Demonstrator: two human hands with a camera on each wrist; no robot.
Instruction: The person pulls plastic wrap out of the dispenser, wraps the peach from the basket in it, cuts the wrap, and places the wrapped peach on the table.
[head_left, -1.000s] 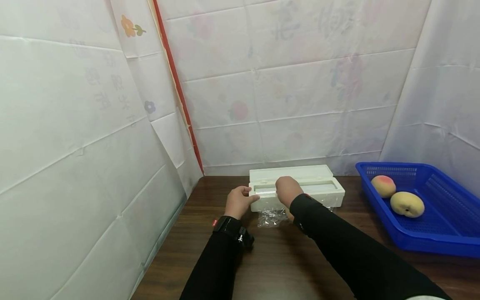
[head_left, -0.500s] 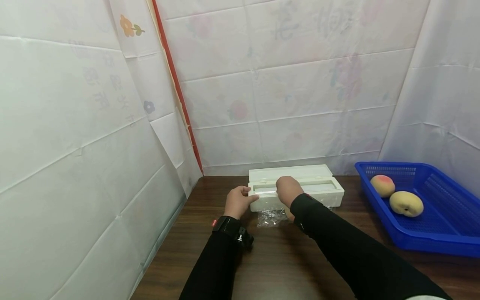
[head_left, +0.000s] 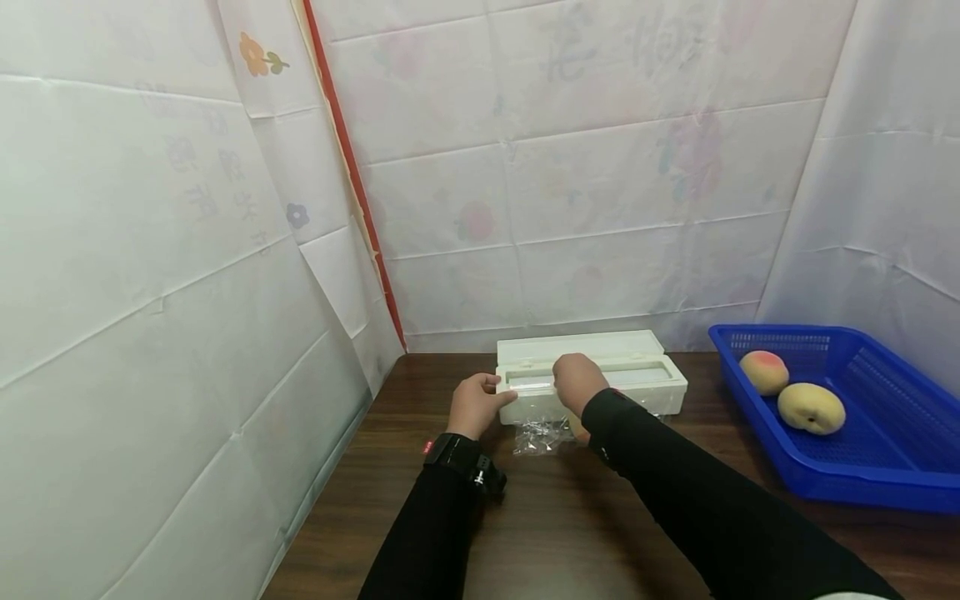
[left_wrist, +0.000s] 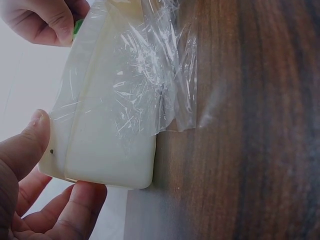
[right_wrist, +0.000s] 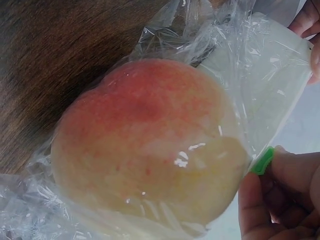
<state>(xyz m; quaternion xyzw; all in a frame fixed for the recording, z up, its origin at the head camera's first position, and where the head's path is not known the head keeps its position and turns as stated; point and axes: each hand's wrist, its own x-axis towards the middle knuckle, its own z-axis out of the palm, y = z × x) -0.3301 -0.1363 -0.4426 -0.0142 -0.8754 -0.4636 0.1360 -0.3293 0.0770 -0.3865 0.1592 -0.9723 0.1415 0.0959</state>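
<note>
A white cling film dispenser point(head_left: 637, 400) sits on the table with its lid point(head_left: 585, 344) raised at the back. My left hand point(head_left: 475, 406) grips the dispenser's left end, thumb on the front top edge and fingers around the end. My right hand point(head_left: 577, 382) pinches a small green slide cutter point(right_wrist: 263, 161) on the top edge near the middle. Clear film point(left_wrist: 160, 75) hangs crumpled down the dispenser's front onto the table. In the right wrist view a red and yellow peach point(right_wrist: 145, 135) lies under the film, close in front of the dispenser; my right wrist mostly hides it in the head view.
A blue plastic basket point(head_left: 885, 479) stands at the right, holding a reddish peach point(head_left: 764, 372) and a yellow peach point(head_left: 812, 408). White sheeting point(head_left: 585, 208) encloses the dark wood table point(head_left: 547, 533) at the back and both sides.
</note>
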